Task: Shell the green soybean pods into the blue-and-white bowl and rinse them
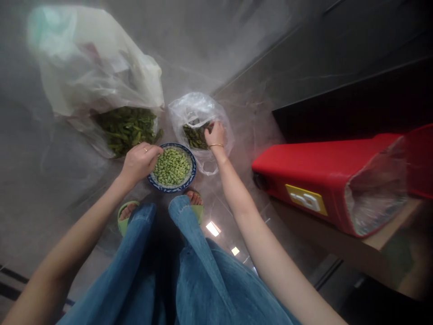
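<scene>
A blue-rimmed bowl [193,170] of shelled green beans sits on the floor in front of my feet. My left hand [139,161] hovers at the bowl's left rim, fingers curled closed on something I cannot make out. My right hand [215,133] reaches into a small clear plastic bag [198,108] holding dark green pods, fingers bent down among them. A large white plastic bag [91,67] to the left holds a heap of green pods [126,128] spilling at its mouth.
A red bin [324,176] lined with a clear plastic bag lies tilted at the right over a wooden ledge. A dark cabinet stands behind it. My jeans-clad legs and green sandals [126,216] are just below the bowl. Grey glossy floor all around.
</scene>
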Available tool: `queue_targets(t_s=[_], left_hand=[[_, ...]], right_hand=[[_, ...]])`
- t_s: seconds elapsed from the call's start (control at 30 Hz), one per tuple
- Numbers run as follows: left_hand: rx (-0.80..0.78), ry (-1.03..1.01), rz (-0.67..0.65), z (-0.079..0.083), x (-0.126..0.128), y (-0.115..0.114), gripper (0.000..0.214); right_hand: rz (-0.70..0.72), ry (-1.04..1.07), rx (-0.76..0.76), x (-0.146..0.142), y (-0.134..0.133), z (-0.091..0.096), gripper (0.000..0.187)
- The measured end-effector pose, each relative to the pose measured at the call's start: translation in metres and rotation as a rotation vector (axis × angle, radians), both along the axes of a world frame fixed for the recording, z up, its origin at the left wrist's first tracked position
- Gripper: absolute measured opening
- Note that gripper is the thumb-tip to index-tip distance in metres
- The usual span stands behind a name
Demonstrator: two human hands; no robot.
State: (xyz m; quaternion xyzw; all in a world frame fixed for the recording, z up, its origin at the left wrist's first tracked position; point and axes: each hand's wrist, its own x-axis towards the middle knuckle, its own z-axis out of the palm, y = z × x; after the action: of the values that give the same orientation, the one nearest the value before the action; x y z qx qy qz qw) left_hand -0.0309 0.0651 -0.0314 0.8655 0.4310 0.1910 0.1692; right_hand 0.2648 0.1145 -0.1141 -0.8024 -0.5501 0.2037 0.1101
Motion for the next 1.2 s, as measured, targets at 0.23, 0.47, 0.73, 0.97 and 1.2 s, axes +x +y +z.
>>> queue_targets(t_s=[0.23, 0.47, 0.73, 0.97, 1.2], left_hand=[[-0.043, -0.028, -0.004, 0.000, 0.001, -0.001, 0.024], [-0.006, -0.025, -0.018, 0.000, 0.000, -0.002, 0.024], [-0.027, -0.022, -0.021, -0.001, 0.001, -0.004, 0.023], [-0.033, -0.031, -0.018, 0.000, 0.002, -0.002, 0.024], [-0.020, -0.020, -0.030, 0.002, 0.002, -0.003, 0.024]], right_hand=[[0.023, 0.030, -0.009, 0.006, 0.009, -0.003, 0.032], [-0.037, 0.030, -0.032, 0.005, 0.016, -0.001, 0.020], [0.122, 0.091, -0.042, -0.021, -0.005, 0.014, 0.019], [0.150, 0.056, -0.106, -0.024, -0.019, 0.019, 0.021], [0.041, 0.243, -0.025, -0.015, -0.022, 0.021, 0.021]])
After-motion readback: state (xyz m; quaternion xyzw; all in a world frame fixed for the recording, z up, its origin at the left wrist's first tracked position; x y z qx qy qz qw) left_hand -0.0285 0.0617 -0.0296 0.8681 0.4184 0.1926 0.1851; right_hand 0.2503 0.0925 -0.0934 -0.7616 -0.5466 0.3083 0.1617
